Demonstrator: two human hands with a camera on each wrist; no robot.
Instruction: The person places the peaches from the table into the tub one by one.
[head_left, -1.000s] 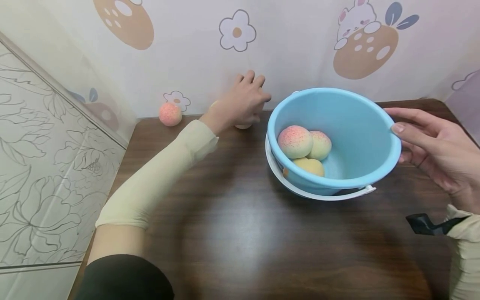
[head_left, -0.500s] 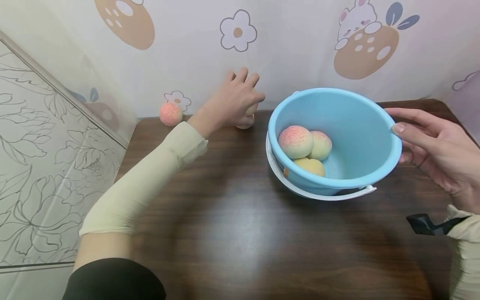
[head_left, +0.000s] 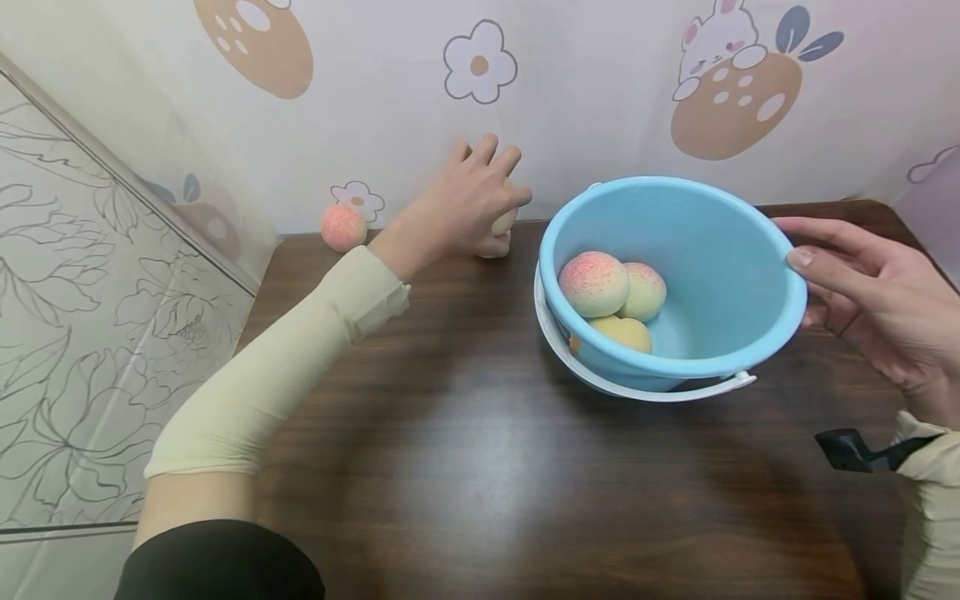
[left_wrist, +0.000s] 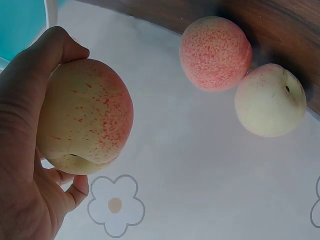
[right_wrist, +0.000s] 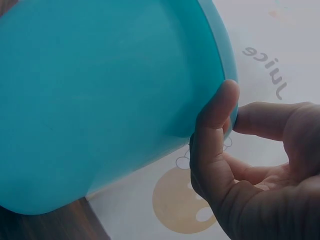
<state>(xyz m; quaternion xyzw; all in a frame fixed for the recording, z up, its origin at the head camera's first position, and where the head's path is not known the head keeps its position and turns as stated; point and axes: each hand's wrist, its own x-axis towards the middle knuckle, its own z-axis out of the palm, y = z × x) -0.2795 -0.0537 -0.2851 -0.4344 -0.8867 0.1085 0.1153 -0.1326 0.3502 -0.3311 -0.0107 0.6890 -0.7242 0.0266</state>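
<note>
In the left wrist view my left hand [head_left: 476, 196] holds a cream peach with red speckles [left_wrist: 87, 117], thumb on one side and fingers on the other. The head view shows only a small part of it behind the hand, with a pale rounded shape below that I cannot make out. My right hand [head_left: 888, 287] pinches the right rim of the light blue bucket [head_left: 738, 250], as the right wrist view also shows. Inside the bucket lie several peaches [head_left: 595, 284], gathered at its left side.
A pink peach [head_left: 343, 227] sits at the table's back left, by the patterned wall [head_left: 585, 92]. A speckled peach [left_wrist: 216, 54] and a pale peach [left_wrist: 270, 100] lie close together in the left wrist view. The bucket's white handle [head_left: 645, 395] hangs down in front.
My left hand has moved slightly left, away from the bucket, and then stayed nearly still over the back of the table. My right hand and the bucket have not visibly moved.
</note>
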